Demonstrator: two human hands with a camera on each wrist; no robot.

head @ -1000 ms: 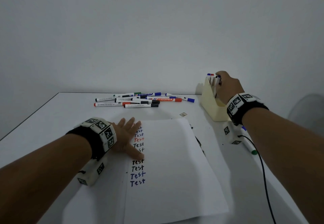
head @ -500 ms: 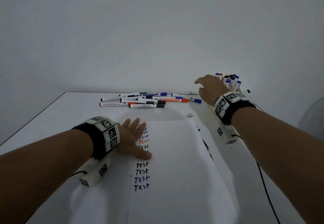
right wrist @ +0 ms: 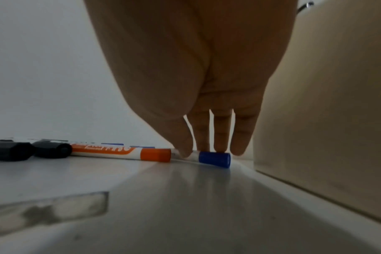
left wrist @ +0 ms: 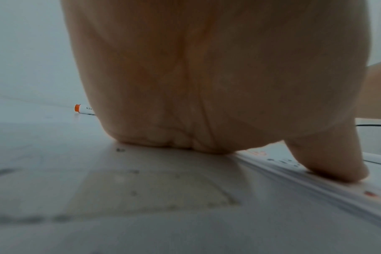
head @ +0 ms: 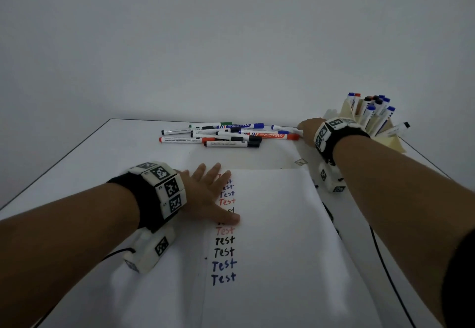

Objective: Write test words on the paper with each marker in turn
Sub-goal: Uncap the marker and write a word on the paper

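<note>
My left hand (head: 205, 194) lies flat, fingers spread, on the left edge of the white paper (head: 277, 225); its thumb (left wrist: 337, 163) presses the sheet. A column of "Test" words (head: 224, 252) in black, red and blue runs down the paper. My right hand (head: 307, 129) is at the right end of the loose marker pile (head: 218, 136). In the right wrist view its thumb sits on the near side and its fingertips on the far side of a blue-capped marker (right wrist: 214, 159), pinching it as it lies on the table beside an orange-capped marker (right wrist: 156, 154).
A beige holder (head: 393, 144) with several upright markers stands at the back right, its wall (right wrist: 326, 120) just right of my right hand. A black cable (head: 385, 263) trails along the right of the paper. A small tag (head: 300, 162) lies behind the paper.
My right hand left the holder, swung left and came down onto the blue-capped marker at the pile's end. The left hand stayed flat on the paper.
</note>
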